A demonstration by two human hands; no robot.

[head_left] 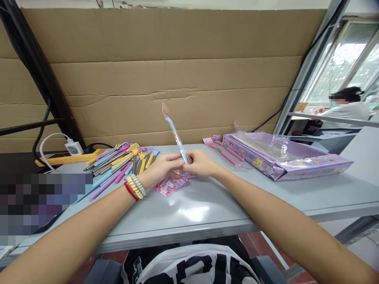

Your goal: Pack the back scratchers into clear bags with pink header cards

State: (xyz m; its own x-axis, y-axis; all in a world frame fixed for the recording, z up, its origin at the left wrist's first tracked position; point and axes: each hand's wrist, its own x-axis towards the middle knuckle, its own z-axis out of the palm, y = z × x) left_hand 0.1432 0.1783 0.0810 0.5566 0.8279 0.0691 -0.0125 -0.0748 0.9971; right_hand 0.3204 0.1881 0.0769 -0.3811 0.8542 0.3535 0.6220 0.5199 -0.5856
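Both my hands close around the lower end of a light-blue back scratcher (177, 136) in a clear plastic sleeve, which points up and leans left. The sleeve's upper end looks pinkish; the scratcher's head cannot be made out. My left hand (161, 169) grips from the left, beaded bands on its wrist. From the right, the fingers of my right hand (201, 162) curl around the same end. Under my hands lie several pink-purple printed cards (171, 184). Left of them spreads a pile of loose back scratchers (118, 161) in yellow, blue, purple and pink.
Pink back scratchers in clear sleeves (226, 154) lie right of my hands, beside an open purple box (266, 157) with clear plastic in it. A white charger (74, 147) sits far left. Cardboard (183, 71) walls the back. Another person (346, 106) sits by the window.
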